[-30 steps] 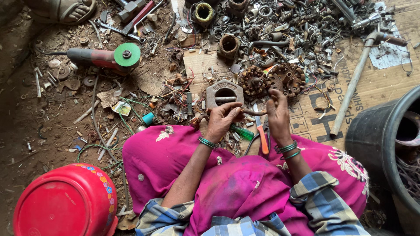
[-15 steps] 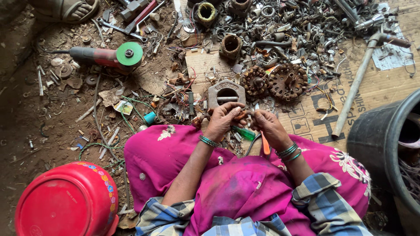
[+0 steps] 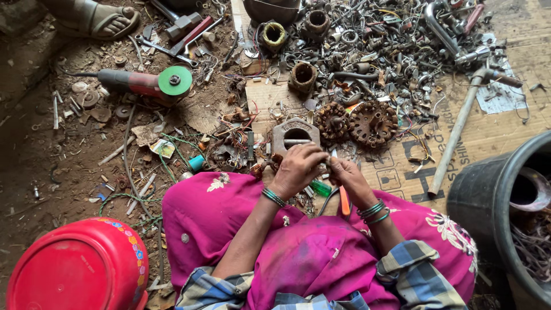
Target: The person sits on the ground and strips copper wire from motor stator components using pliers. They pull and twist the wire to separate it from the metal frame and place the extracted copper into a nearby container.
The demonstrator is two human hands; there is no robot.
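I sit on the ground in a pink garment with both hands together over my lap. My left hand (image 3: pixel 298 169) is curled over a small scrap piece, mostly hidden under its fingers, just in front of a grey metal block (image 3: pixel 294 133) with a round hole. My right hand (image 3: pixel 346 175) touches the left one and grips an orange-handled tool (image 3: pixel 344 202), whose handle points down toward my lap. A green-handled tool (image 3: pixel 321 188) lies between my wrists. Two rusty toothed wheels (image 3: pixel 373 121) lie just beyond my right hand.
A heap of metal scrap (image 3: pixel 367 46) covers cardboard ahead. To the far left lies an angle grinder with a green disc (image 3: pixel 172 81). A long pipe (image 3: pixel 456 135) and a black tub (image 3: pixel 499 201) are on the right, a red bucket (image 3: pixel 74 270) at lower left. Another person's sandalled foot (image 3: pixel 97 17) is at top left.
My right hand has drawn back from the rusty wheels and come down against my left hand. The left hand has stayed by the grey block.
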